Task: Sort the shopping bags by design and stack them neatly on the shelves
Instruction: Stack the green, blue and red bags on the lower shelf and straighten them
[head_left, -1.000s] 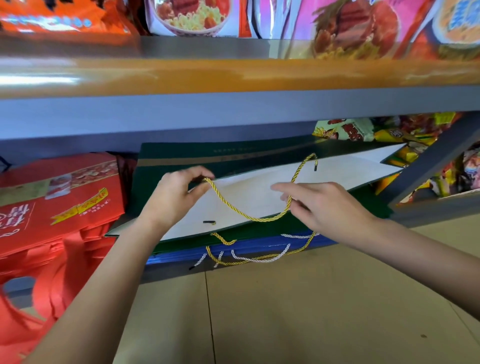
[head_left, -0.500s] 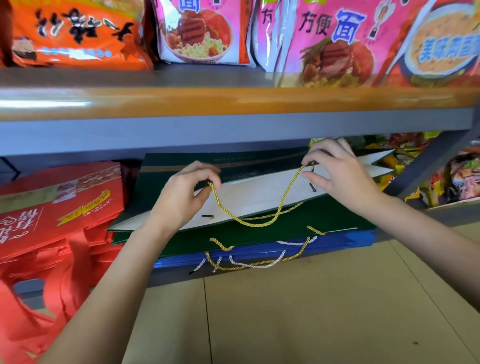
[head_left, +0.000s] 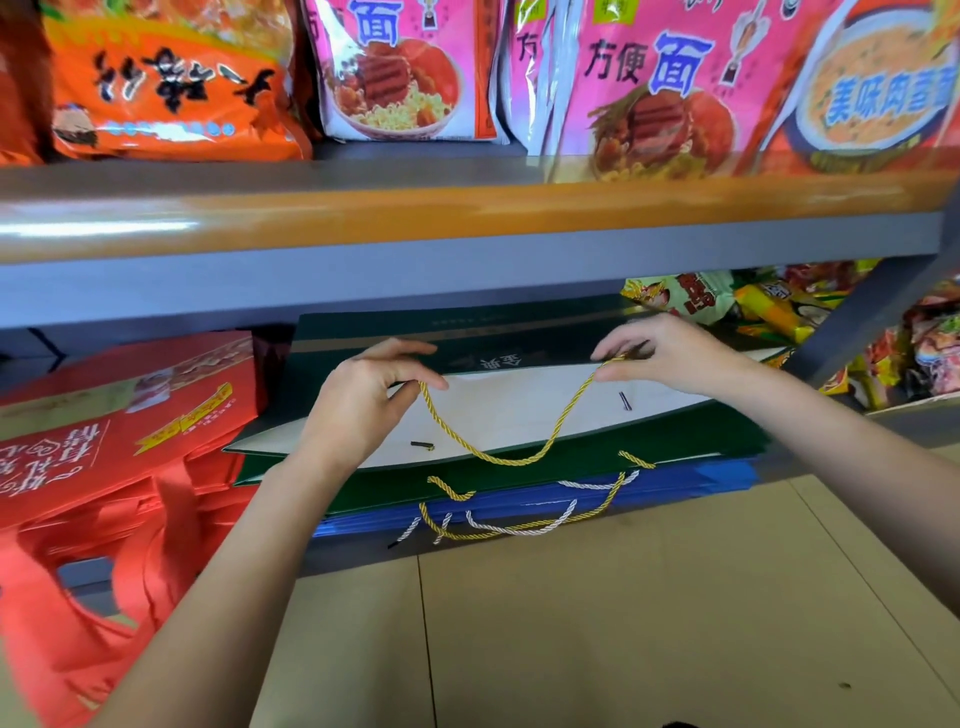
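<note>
- My left hand (head_left: 363, 400) and right hand (head_left: 670, 358) are each pinching one end of the yellow rope handle (head_left: 498, 457).
- The green paper bag (head_left: 519, 415) is lying open on the blue bags (head_left: 675, 486), right of the red bags (head_left: 119, 426), on the low shelf.

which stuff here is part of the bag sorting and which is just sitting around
Part of the job:
- green bag, top of the stack
- its gold cord handle, pinched by left hand and right hand
- blue bags underneath
- red bags beside them

Just sitting around:
- noodle packets on the upper shelf
- snack packets behind, right
</note>
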